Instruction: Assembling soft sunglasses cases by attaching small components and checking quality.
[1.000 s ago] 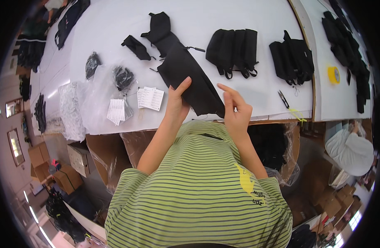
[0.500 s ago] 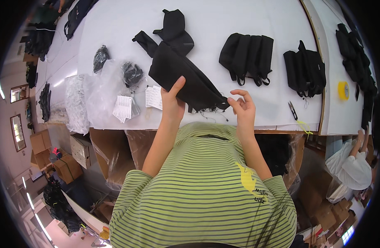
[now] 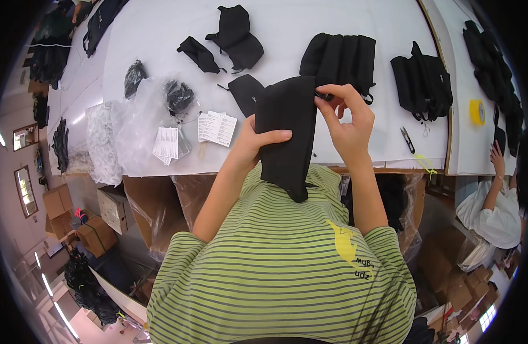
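In front of my chest I hold a black fabric pouch (image 3: 285,112), its long side running up and down and its narrow end hanging over my shirt. My left hand (image 3: 253,142) is closed round its left side, thumb flat on the front. At the upper right edge, my right hand (image 3: 351,117) pinches a small black tab or pull, its exact kind hidden by the fingers. Behind the pouch, a black fabric flap (image 3: 245,93) sticks out to the left. Beyond lie a small black pouch (image 3: 198,54) and a larger black fabric piece (image 3: 238,40).
White printed cards (image 3: 218,128) and clear plastic bags (image 3: 140,126) lie on the white table (image 3: 287,23) at left. Black pouches stand in rows (image 3: 339,57) at right, near thread snips (image 3: 408,140) and a yellow tape roll (image 3: 477,112). A co-worker in white (image 3: 490,215) is far right.
The pouch has turned from slanting to upright and come nearer my body. My right hand has moved up from its lower end to the upper edge. The co-worker's arm has shifted.
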Demonstrator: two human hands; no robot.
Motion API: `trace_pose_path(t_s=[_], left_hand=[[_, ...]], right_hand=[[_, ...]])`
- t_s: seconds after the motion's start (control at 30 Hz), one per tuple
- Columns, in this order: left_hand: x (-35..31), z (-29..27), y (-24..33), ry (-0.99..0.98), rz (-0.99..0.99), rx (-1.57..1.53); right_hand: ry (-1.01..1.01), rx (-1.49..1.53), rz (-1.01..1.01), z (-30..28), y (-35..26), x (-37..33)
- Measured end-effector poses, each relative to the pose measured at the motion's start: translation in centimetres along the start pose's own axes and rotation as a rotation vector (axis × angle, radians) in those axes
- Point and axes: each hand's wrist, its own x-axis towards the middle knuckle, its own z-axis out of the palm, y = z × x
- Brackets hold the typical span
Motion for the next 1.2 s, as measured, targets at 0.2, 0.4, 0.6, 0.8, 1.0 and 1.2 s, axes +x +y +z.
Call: trace_pose_path(t_s=[0.2,0.4,0.6,0.8,1.0,1.2], left_hand=[[-0.3,1.0,-0.5,0.052,0.04,-0.22],[0.9,-2.0,0.7,0.052,-0.046,-0.594],[0.4,-2.9,0.3,0.075,0.038,-0.575],[-1.0,-1.0,-0.6,0.222,0.084,-0.497],[-3.2,-2.3,-1.8,0.181,0.163,-0.192],[-4.8,-2.9,-0.2,0.018,0.481,0.297]], right_hand=[[-0.037,-0.067,-0.081,-0.7,-1.8,-1.5],[-0.314,0.181,0.018,-0.5,-4.3,-5.0],[-0.274,-0.037,-0.031,-0.7,-3.5,-5.2],[-0.349,-0.381,-0.25,-0.6,-4.7,-5.1],[-0.236,0.114,0.046,-0.9,-3.8,-4.8],[-0.387,0.451,0.332,-2.6,-0.8,-5.1]])
